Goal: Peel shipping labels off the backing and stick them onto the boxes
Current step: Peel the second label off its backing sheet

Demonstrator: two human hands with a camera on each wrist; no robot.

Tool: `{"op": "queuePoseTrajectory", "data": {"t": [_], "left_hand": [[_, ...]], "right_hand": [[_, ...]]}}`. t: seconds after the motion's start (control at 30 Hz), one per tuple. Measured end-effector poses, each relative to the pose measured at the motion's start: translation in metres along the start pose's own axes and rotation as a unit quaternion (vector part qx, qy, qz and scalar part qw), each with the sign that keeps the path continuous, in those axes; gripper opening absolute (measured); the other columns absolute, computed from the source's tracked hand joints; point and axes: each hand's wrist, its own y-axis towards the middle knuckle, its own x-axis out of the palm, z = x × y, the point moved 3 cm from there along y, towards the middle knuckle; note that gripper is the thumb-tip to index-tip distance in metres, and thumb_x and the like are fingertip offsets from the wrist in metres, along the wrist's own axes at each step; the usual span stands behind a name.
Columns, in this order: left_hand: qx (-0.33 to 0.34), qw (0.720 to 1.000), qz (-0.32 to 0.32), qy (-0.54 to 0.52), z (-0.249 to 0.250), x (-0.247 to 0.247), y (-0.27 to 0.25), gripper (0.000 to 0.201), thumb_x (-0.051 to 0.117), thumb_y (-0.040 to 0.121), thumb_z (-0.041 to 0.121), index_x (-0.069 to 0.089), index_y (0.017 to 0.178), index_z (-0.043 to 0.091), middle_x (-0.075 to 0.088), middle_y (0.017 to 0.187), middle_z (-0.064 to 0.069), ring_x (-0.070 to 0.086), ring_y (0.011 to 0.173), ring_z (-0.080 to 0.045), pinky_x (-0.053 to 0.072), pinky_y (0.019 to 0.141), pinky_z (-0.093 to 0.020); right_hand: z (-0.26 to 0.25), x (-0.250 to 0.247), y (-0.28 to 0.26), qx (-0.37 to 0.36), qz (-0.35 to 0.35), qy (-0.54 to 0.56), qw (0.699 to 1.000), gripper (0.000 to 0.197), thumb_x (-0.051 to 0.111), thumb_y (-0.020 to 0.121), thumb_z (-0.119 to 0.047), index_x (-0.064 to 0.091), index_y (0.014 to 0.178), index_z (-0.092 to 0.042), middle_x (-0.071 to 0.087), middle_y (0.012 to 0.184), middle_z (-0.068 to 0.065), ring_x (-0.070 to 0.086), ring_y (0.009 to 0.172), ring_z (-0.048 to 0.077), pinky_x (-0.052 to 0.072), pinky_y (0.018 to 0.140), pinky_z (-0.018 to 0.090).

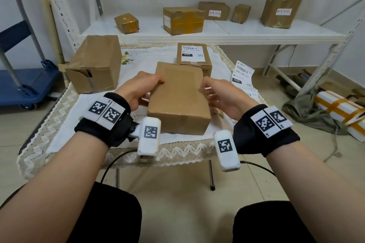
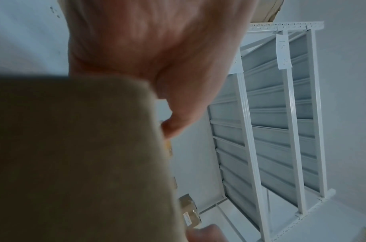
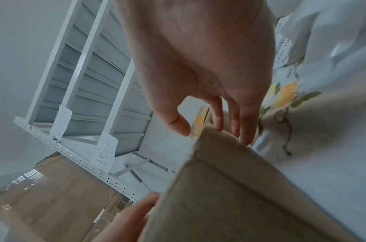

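Note:
A plain brown cardboard box (image 1: 178,96) stands tilted on the cloth-covered table (image 1: 65,136), its near end down. My left hand (image 1: 148,90) grips its left side, thumb over the top edge; in the left wrist view the box (image 2: 74,155) fills the lower left under that hand (image 2: 173,124). My right hand (image 1: 209,93) is at the box's right side. In the right wrist view its straight fingertips (image 3: 246,135) touch the box (image 3: 229,196) edge and the thumb stands just clear. A strip of white shipping labels (image 1: 242,74) hangs off the table's right edge.
Behind the held box sits a smaller box (image 1: 194,55) with a label on top. A large taped box (image 1: 94,63) stands at the table's left. Several boxes line the white shelf (image 1: 217,33) behind. A blue trolley (image 1: 23,85) is left; a white taped package (image 1: 339,112) lies on the floor right.

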Motion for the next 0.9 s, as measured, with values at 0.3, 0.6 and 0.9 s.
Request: {"op": "queuePoseTrajectory", "data": {"t": [0.3, 0.6, 0.9], "left_hand": [[0.012, 0.999, 0.045, 0.012, 0.009, -0.018, 0.008, 0.054, 0.065, 0.096, 0.035, 0.049, 0.145, 0.019, 0.050, 0.143, -0.004, 0.049, 0.129, -0.026, 0.040, 0.100, -0.036], [0.066, 0.995, 0.074, -0.024, 0.030, -0.010, 0.000, 0.040, 0.063, 0.094, 0.039, 0.063, 0.130, 0.020, 0.059, 0.137, 0.001, 0.049, 0.131, -0.020, 0.036, 0.115, -0.040], [0.102, 0.993, 0.030, -0.056, 0.042, 0.018, -0.007, 0.024, 0.066, 0.094, 0.034, 0.070, 0.115, 0.023, 0.066, 0.120, 0.003, 0.055, 0.122, -0.014, 0.042, 0.110, -0.036]], "right_hand": [[-0.013, -0.030, 0.005, -0.029, 0.098, 0.062, 0.993, 0.035, 0.060, 0.098, -0.022, 0.062, 0.128, -0.005, 0.060, 0.111, 0.006, 0.066, 0.096, 0.020, 0.052, 0.104, 0.038], [-0.006, -0.073, 0.003, 0.031, 0.231, 0.070, 0.970, 0.054, 0.064, 0.087, -0.025, 0.051, 0.138, -0.011, 0.049, 0.134, 0.005, 0.046, 0.115, 0.027, 0.041, 0.094, 0.039], [0.013, -0.091, 0.003, 0.063, 0.243, 0.084, 0.964, 0.056, 0.057, 0.094, -0.010, 0.044, 0.148, -0.012, 0.057, 0.127, 0.007, 0.051, 0.083, 0.017, 0.040, 0.063, 0.032]]}}
